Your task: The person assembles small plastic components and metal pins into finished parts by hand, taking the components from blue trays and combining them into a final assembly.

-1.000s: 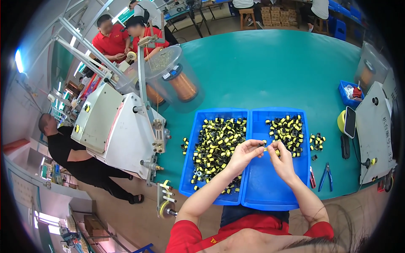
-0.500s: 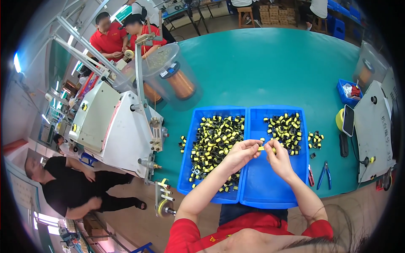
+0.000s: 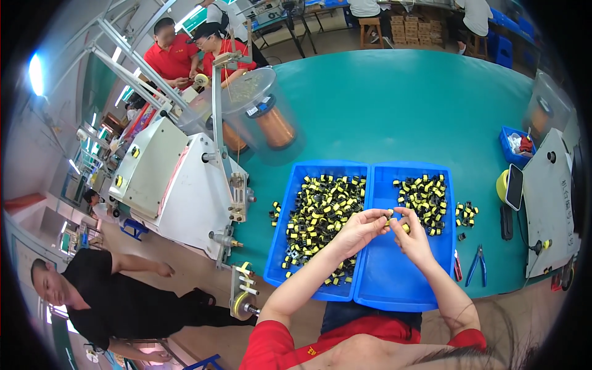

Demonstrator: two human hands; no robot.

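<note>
Above the two blue trays, my left hand (image 3: pixel 359 233) and my right hand (image 3: pixel 413 239) meet fingertip to fingertip. Both are closed in a pinch on a small yellow-taped coil (image 3: pixel 389 221), mostly covered by the fingers. Beneath my left forearm lies the left blue tray (image 3: pixel 275 262), heaped with black coil bobbins (image 3: pixel 324 203) wrapped in yellow tape. The right blue tray (image 3: pixel 391 285) holds a smaller pile of the same taped coils (image 3: pixel 425 197) at its far end, just beyond my right hand.
A white winding machine (image 3: pixel 191 191) stands left, near clear tubs with copper wire spools (image 3: pixel 275 128). Blue-handled pliers (image 3: pixel 476 265), a red-handled tool (image 3: pixel 457 266), loose coils (image 3: pixel 467 214) and a phone (image 3: pixel 514 186) lie right. A person in black (image 3: pixel 135 296) is at lower left.
The strip of yellow tape that showed between my fingers is now a small bit at the fingertips. The person in black at left has turned and swung an arm out. The whole view has shifted slightly.
</note>
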